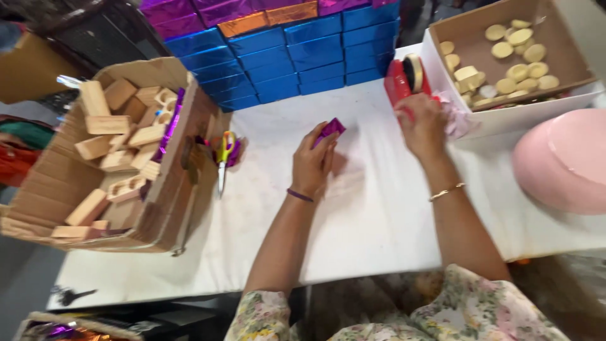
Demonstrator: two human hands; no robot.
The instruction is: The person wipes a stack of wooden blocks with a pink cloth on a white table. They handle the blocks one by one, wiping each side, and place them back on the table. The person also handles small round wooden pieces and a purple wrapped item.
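Note:
My left hand (314, 161) holds a small block wrapped in shiny purple foil (331, 129) against the white table (372, 208). Off to the right, my right hand (421, 124) rests at a red tape dispenser (404, 78), its fingers on the dispenser's front; whether they pinch tape I cannot tell. A purple band circles my left wrist and a gold bangle my right.
A cardboard box of wooden blocks (120, 145) stands at the left. Yellow-handled scissors (223, 158) lie beside it. Blue and purple foil-wrapped boxes (297, 50) are stacked at the back. A box of round pale discs (511, 57) and a pink round object (562, 161) sit at the right.

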